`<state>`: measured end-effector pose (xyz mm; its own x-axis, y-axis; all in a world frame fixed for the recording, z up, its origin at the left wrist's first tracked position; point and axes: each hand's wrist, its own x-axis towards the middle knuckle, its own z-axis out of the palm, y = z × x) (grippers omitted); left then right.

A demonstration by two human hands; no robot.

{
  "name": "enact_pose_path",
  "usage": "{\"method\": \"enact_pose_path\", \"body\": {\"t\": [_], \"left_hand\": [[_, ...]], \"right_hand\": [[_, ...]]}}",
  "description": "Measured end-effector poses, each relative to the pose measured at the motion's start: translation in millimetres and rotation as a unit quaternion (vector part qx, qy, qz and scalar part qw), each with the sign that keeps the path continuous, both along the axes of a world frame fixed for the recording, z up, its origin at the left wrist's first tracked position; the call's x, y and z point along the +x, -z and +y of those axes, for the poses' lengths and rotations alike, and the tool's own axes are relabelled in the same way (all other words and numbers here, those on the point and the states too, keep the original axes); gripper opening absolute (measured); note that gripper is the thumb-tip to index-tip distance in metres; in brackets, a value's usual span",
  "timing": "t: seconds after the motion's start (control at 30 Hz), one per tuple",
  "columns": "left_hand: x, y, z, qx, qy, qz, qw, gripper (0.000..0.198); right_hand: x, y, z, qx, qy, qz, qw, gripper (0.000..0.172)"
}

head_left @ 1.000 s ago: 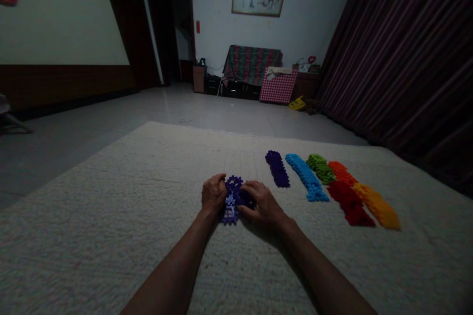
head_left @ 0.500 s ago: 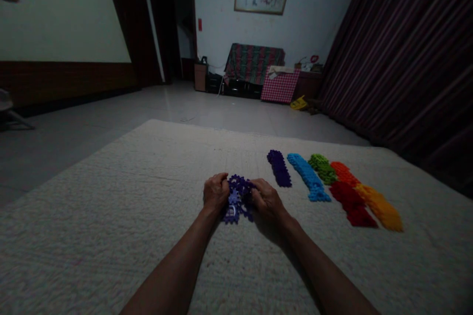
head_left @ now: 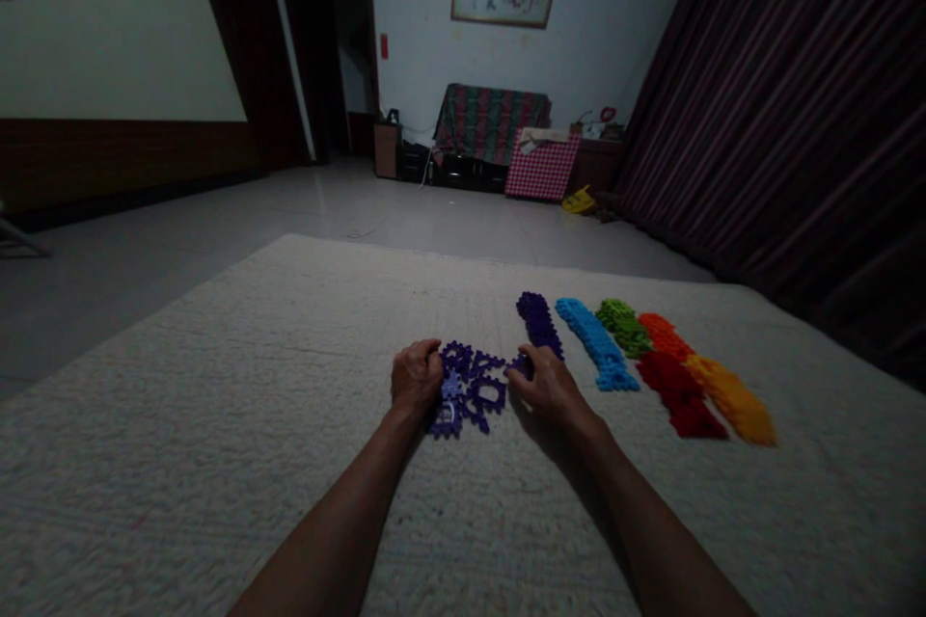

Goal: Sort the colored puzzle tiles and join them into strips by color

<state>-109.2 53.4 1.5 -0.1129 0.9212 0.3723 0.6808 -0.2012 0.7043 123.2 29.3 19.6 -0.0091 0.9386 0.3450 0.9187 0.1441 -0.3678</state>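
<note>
Several purple notched pieces (head_left: 476, 392) lie flat on the pale quilted mat, between my two hands. My left hand (head_left: 418, 376) has its fingers closed at the left edge of these pieces. My right hand (head_left: 546, 380) pinches a small purple piece (head_left: 518, 364) just right of the group. Behind my right hand runs a row of dark purple pieces (head_left: 539, 320), its near end beside my knuckles.
To the right lie rows of blue (head_left: 594, 342), green (head_left: 623, 326), orange-red (head_left: 664, 335), dark red (head_left: 681, 395) and yellow-orange (head_left: 732, 397) pieces on the mat (head_left: 253, 386). A covered bench (head_left: 492, 120) and a dark curtain (head_left: 709, 96) stand beyond.
My right hand has moved right, off the purple group, with a small purple piece at its fingers. More of the group now shows. My left hand stays at its left edge.
</note>
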Motion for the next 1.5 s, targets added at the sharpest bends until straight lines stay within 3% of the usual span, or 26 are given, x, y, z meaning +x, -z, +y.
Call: {"method": "enact_pose_path", "body": {"t": [0.37, 0.57, 0.7, 0.8, 1.03, 1.17, 1.37, 1.5], "left_hand": [[-0.7, 2.6, 1.2, 0.0, -0.001, 0.007, 1.0, 0.034], [-0.2, 0.9, 1.1, -0.01, -0.004, 0.004, 1.0, 0.033], [0.1, 0.4, 0.9, -0.008, -0.004, 0.002, 1.0, 0.033], [0.1, 0.6, 0.8, -0.011, -0.003, -0.001, 1.0, 0.033], [-0.5, 2.6, 1.4, -0.008, -0.002, -0.002, 1.0, 0.032], [-0.6, 3.1, 0.9, -0.001, 0.0, -0.008, 1.0, 0.032], [-1.3, 4.0, 1.2, 0.002, -0.003, -0.007, 1.0, 0.032], [-2.6, 6.5, 2.4, 0.005, 0.002, -0.001, 1.0, 0.032]], "right_hand": [[-3.9, -4.1, -10.5, -0.039, -0.017, -0.042, 0.998, 0.03], [-0.4, -21.2, -19.9, -0.07, -0.1, -0.014, 0.992, 0.049], [-10.4, -22.4, -18.3, -0.071, 0.006, -0.021, 0.997, 0.041], [-22.0, -19.8, -17.4, -0.089, 0.079, -0.039, 0.992, 0.045], [-30.1, -14.5, -19.2, -0.087, 0.107, -0.057, 0.989, 0.033], [-25.7, -8.7, -13.5, -0.044, 0.113, -0.033, 0.992, 0.035], [12.7, 11.3, 5.4, 0.164, 0.114, 0.036, 0.979, 0.049], [31.2, 23.0, 9.5, 0.196, 0.137, 0.031, 0.97, 0.048]]}}
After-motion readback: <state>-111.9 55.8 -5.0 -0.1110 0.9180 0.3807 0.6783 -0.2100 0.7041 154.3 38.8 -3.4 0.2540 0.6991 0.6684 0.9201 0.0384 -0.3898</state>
